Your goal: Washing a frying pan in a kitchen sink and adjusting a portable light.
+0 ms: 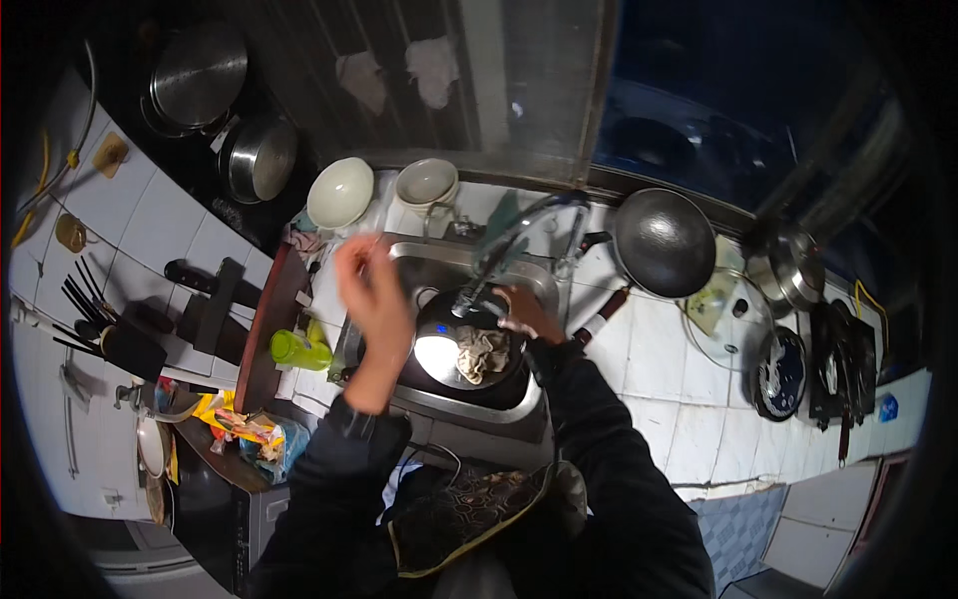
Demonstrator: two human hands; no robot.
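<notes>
A steel sink [524, 408] lies before me with a dark round pan [426, 374] in it. A crumpled, wet-looking cloth [481, 353] rests in the pan, beside a bright glare. The faucet [479, 288] arches over the pan. My right hand [524, 313] is at the pan's right upper edge, close to the faucet head; whether its fingers grip the rim is not clear. Blurred, my left hand [374, 288] is raised over the sink's left edge with nothing visible in it. A green bottle [301, 350] stands left of the sink.
Pale bowls [340, 193] sit behind the sink. On the right counter are an upturned wok [664, 243], a glass lid [730, 318], a steel pot [786, 269] and a dark stove [842, 363]. Knives [217, 296] and a chopstick holder [135, 341] are at the left wall.
</notes>
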